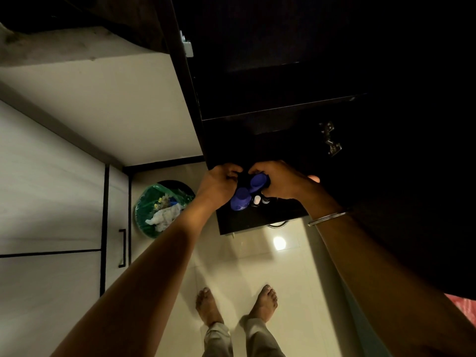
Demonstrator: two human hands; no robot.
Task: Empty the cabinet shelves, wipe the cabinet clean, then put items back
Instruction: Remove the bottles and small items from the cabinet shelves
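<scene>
Dark cabinet [283, 73] fills the 12-to-3 o'clock part of the view, its interior too dim to read. A pale tiled floor [257, 266] lies below, bearing the person's bare feet at 6 o'clock. A bin lined with a green bag [164, 208] stands at 9 o'clock of the hands. Both arms reach to the lower shelf [257, 219]. The left hand [219, 185] curls around a blue bottle [240, 199]; the right hand [279, 180] grips a second blue bottle [257, 180] just beside the first. The hands are close together. Two small vials [260, 200] stand at 3 o'clock of the first bottle. A metal bangle [327, 218] circles the right wrist.
</scene>
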